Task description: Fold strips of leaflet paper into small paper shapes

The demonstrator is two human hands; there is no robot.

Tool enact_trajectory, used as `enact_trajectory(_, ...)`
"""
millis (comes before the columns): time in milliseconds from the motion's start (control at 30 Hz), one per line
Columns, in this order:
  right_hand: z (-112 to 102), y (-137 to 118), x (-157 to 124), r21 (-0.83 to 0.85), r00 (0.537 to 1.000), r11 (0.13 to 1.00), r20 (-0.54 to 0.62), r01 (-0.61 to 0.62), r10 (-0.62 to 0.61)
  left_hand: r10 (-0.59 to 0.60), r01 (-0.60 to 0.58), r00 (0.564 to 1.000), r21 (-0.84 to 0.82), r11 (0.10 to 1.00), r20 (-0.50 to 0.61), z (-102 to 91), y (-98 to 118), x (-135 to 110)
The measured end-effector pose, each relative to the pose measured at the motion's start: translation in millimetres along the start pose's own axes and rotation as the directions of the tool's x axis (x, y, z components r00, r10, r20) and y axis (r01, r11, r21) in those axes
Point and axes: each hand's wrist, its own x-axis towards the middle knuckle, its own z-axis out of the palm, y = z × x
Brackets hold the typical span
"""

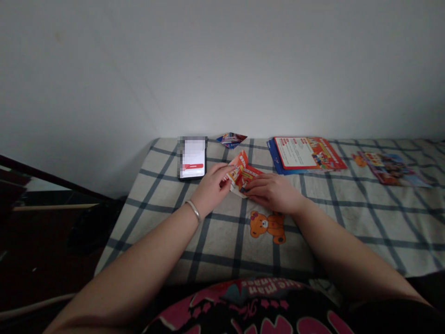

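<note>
A folded red and white printed paper (242, 172) lies on the checked cloth (340, 218). My left hand (211, 188), with a silver bracelet on the wrist, pinches the paper's left edge with closed fingers. My right hand (274, 192) lies on the paper's right side, fingers pressed together and flat on it, pinning it to the cloth. Part of the paper is hidden under both hands.
A lit phone (192, 157) lies just left of the paper. A small folded blue paper shape (231, 139) sits by the wall. A stack of red and blue leaflets (306, 154) and another leaflet (391, 168) lie at the right. An orange bear print (267, 226) marks the cloth.
</note>
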Motion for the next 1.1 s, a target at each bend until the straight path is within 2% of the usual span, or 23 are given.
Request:
enact_trajectory(67,-3.0,2.0,-0.8,0.073,1.000,0.997,0.007,0.018,-0.019,0.013,-0.012,0.999,0.019,1.000,-0.042,-2.2,2.8,-0.1)
enact_trajectory(167,-8.2,4.1,-1.4,0.159,1.000,0.987,0.016,0.021,-0.024,0.025,-0.023,0.999,0.060,0.998,-0.040,-4.9,6.4,-0.1)
enact_trajectory(400,-14.8,4.3,-2.4,0.179,0.991,0.976,0.067,-0.126,0.116,0.115,-0.128,0.990,0.180,0.975,0.084,-4.4,12.4,0.6)
enact_trajectory(567,-4.2,4.9,-2.4,0.195,0.974,0.955,-0.002,-0.222,0.227,0.124,-0.145,0.985,0.189,0.971,0.118,-3.5,12.6,-0.9)
enact_trajectory(767,14.2,6.4,3.7,0.205,0.908,0.905,-0.118,-0.373,0.401,0.114,-0.140,0.982,0.175,0.974,0.152,-3.7,11.9,-2.6)
enact_trajectory(900,21.3,12.4,7.3,0.143,0.906,0.919,-0.170,-0.366,0.387,0.094,-0.125,0.983,0.203,0.971,0.160,-3.9,13.1,-2.7)
enact_trajectory(1100,25.9,16.1,10.9,0.096,0.917,0.933,-0.177,-0.347,0.359,0.075,-0.117,0.982,0.244,0.963,0.176,-3.5,15.6,-1.7)
